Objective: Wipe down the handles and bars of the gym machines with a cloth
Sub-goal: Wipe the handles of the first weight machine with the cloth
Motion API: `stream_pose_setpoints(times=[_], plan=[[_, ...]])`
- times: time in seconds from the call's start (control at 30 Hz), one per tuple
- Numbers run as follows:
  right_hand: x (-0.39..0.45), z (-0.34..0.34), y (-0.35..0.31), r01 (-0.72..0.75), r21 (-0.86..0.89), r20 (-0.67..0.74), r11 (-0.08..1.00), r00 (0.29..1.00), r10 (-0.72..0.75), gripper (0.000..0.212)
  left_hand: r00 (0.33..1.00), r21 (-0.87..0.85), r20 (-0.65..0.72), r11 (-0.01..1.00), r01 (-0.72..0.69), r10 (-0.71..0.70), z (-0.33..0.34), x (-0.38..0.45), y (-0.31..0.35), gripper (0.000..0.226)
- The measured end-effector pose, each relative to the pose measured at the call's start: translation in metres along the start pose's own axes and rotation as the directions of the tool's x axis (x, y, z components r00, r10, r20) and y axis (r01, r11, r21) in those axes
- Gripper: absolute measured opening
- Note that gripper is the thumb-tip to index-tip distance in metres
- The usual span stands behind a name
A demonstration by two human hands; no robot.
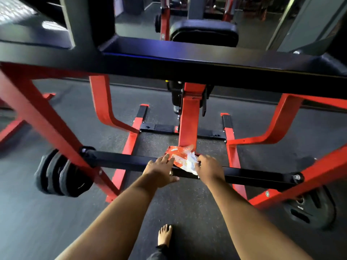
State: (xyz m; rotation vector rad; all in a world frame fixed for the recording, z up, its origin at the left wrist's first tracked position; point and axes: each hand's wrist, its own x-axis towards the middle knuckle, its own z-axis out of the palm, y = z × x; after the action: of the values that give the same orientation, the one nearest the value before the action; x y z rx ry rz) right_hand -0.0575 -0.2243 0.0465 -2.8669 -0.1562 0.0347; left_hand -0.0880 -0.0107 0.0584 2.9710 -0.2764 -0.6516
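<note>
Head view: hands (183,170) on cloth (183,159).

Both of your forearms are bare from the lower edge of the view right up to the wrists, with no sleeves in sight. Your left hand (161,170) wears a ring on one finger, seen as a small pale glint near the knuckle, while your right hand (207,168) shows no glove or band. Your one visible foot (164,235) is bare, and just below it a dark trouser leg (157,253) ends in a bunched hem at the ankle.
</note>
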Motion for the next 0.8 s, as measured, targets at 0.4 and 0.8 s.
stream_pose_setpoints(times=[0.4,0.8], plan=[[-0.116,0.004,-0.137,0.347,-0.067,0.106,0.936,0.935,-0.339,0.029,0.949,-0.057,-0.038,0.949,0.31,-0.313,0.055,-0.221,-0.069,0.097],[-0.168,0.063,-0.393,0.615,-0.037,0.248,0.788,0.769,-0.589,0.025,0.825,-0.181,-0.038,0.816,0.549,-0.564,0.09,-0.396,-0.256,0.098]])
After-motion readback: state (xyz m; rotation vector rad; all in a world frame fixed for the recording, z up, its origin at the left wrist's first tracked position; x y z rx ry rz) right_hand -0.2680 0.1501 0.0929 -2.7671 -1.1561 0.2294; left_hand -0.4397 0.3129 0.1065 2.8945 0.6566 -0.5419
